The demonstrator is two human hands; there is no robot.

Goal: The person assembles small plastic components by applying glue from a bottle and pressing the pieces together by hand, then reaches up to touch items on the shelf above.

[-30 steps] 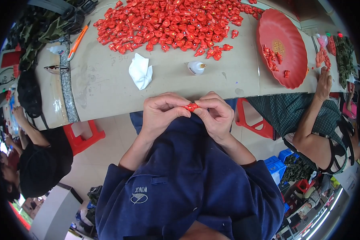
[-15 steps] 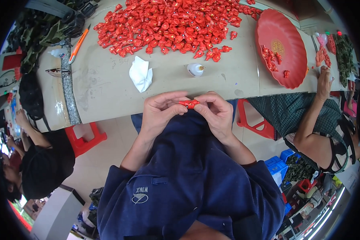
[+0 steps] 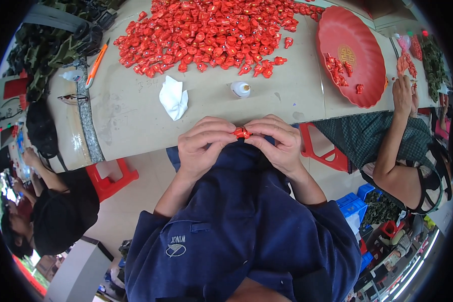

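Observation:
Between my two hands, just off the table's near edge, is a small shiny red plastic piece (image 3: 242, 133). My left hand (image 3: 206, 143) pinches its left end, and my right hand (image 3: 277, 141) grips the right end with thumb and fingers. The fingertips cover much of the piece, so its exact kind does not show. Beyond my hands stands a small white squeeze bottle (image 3: 240, 89) with a brownish tip. A crumpled white cloth or tissue (image 3: 174, 98) lies to its left. Farther back spreads a big heap of similar red pieces (image 3: 206, 35).
A red scalloped tray (image 3: 365, 85) with several red pieces sits at the right. An orange utility knife (image 3: 96, 65) lies at the left. Co-workers sit on both sides, near red stools (image 3: 113, 178) (image 3: 327, 151). Dark green pieces (image 3: 45, 50) are piled at the far left.
My left fingers have curled in closer round the red piece, and less of it shows. It seems turned slightly. The co-worker's hand at the right has shifted a little.

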